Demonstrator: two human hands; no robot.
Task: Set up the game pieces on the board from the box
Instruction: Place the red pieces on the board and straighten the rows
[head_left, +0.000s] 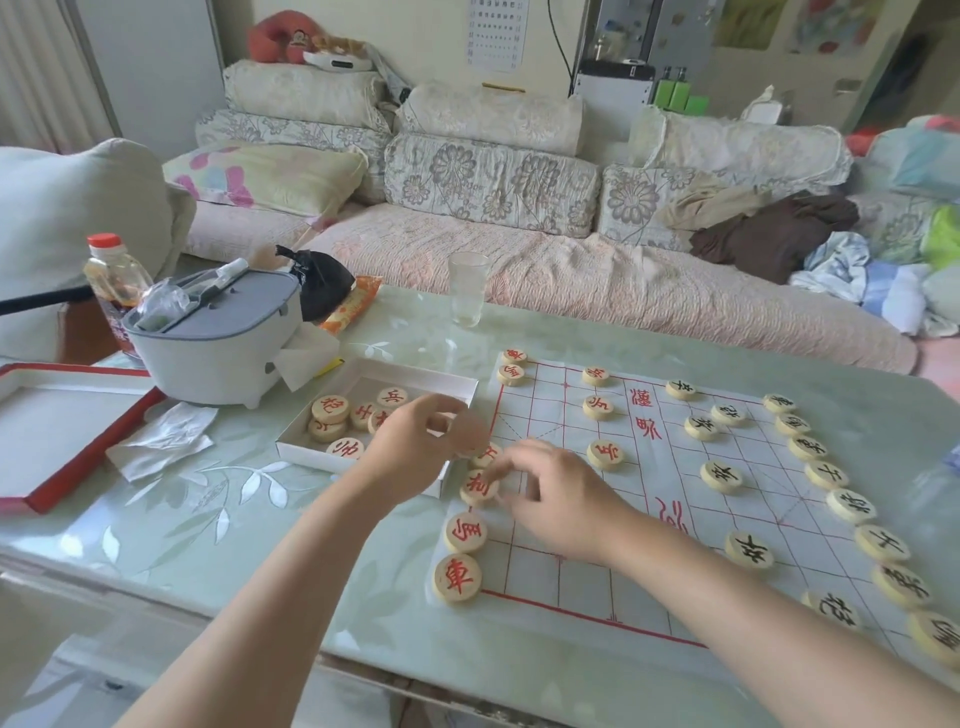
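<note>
A paper board with red lines lies on the glass table. Black-lettered wooden pieces stand along its right side. Red-lettered pieces line its left edge, among them one at the near corner. A white box left of the board holds several red pieces. My left hand hovers over the box's right end, its fingers closed on a pale, blurred disc. My right hand reaches across the board, and its fingertips pinch a red piece on the left edge.
A grey-white lidded container, a bottle and a black bag crowd the table's far left. A red-rimmed box lid and crumpled tissue lie nearer. A glass stands behind the box. A sofa runs along the back.
</note>
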